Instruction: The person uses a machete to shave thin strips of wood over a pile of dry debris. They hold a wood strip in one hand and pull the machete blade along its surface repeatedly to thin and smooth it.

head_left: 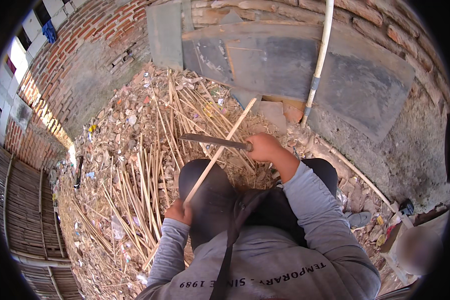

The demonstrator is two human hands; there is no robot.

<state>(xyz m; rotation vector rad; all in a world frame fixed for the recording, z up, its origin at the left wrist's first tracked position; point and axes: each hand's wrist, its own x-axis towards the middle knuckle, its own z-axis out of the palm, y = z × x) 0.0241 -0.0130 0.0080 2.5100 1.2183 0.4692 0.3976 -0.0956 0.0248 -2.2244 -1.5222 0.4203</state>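
While the left hand (179, 213) has its fingers closed round the lower end of the pale strip (215, 159), the right hand (264, 148) wraps its fingers round the handle of the knife (201, 139) crossing it beyond the left knee (216, 195). A steady hold and strokes away from the left hand should work best.

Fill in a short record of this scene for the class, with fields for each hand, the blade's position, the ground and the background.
Left hand: grips the lower end of a pale strip
Right hand: closed on the handle of a long knife
Blade position: crosses the strip above its middle
Ground: loose strips lying on rubble
Background: brick wall, dark panels, white pipe
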